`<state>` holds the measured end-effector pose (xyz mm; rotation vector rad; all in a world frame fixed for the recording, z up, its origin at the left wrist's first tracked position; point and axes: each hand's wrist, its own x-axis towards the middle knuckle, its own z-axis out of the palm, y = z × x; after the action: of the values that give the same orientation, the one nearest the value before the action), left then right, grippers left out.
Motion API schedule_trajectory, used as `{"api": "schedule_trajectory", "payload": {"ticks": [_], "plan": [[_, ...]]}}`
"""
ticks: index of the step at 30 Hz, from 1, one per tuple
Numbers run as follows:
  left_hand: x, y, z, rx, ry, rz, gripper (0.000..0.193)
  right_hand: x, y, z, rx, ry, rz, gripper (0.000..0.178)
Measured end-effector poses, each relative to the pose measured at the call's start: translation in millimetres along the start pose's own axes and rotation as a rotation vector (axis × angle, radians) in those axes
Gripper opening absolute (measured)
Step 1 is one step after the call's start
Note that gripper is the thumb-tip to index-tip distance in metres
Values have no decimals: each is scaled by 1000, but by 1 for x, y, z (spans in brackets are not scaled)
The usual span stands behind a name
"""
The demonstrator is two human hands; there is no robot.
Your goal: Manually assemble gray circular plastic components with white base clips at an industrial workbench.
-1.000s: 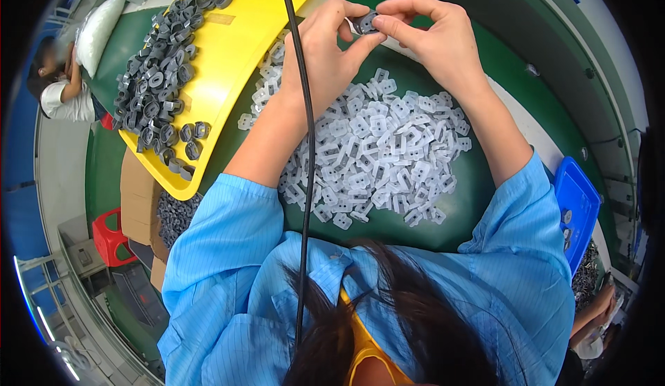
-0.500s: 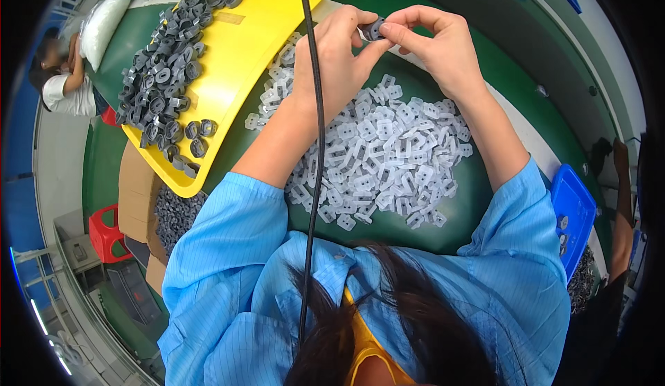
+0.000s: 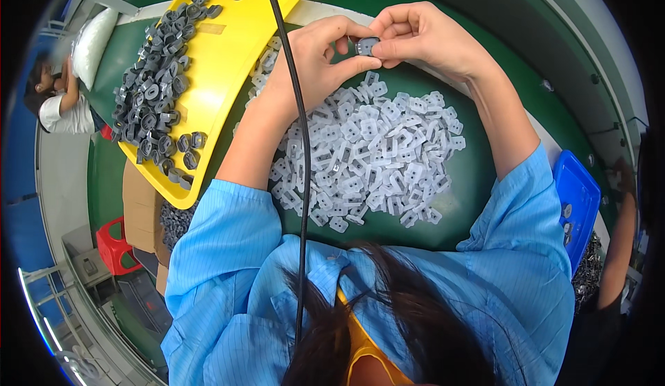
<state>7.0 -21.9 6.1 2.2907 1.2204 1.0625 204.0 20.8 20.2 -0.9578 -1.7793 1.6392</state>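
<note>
Both hands meet above the far edge of the green counter (image 3: 499, 199). The left hand (image 3: 315, 57) and right hand (image 3: 422, 36) each have a pinching grip on one small grey part (image 3: 367, 45), held between the fingertips over the pile of pale clear clips (image 3: 367, 157). It looks like two pieces are being pressed together, though the joint is too small to tell. To do this well, the person should keep the part square, thumbs pushing evenly, held over the pile so a drop lands there. The yellow tray (image 3: 228, 60) with dark grey parts (image 3: 156, 102) sits just left, near enough for the left hand. A black cable (image 3: 301, 144) hangs across the left forearm and should stay out of the pinch.
</note>
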Motion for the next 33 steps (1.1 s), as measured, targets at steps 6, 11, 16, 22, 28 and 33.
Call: {"api": "schedule_trajectory", "payload": {"ticks": [6, 11, 16, 22, 28, 33], "plan": [[-1, -11, 5, 16, 117, 117, 35, 4, 0, 7, -228, 58, -110, 13], [3, 6, 2, 42, 110, -12, 35, 6, 8, 10, 38, 89, -155, 14], [-4, -4, 8, 39, 18, 42, 51, 24, 34, -20, -51, 206, -72, 17], [-5, -13, -15, 31, -300, -92, 41, 19, 62, -66, -963, 706, -162, 23], [-10, -13, -15, 142, -196, -36, 34, -9, 3, -9, -756, -43, -294, 27], [-12, -25, -20, 147, -200, -39, 24, -6, 17, 15, -775, -119, -377, 25]]}}
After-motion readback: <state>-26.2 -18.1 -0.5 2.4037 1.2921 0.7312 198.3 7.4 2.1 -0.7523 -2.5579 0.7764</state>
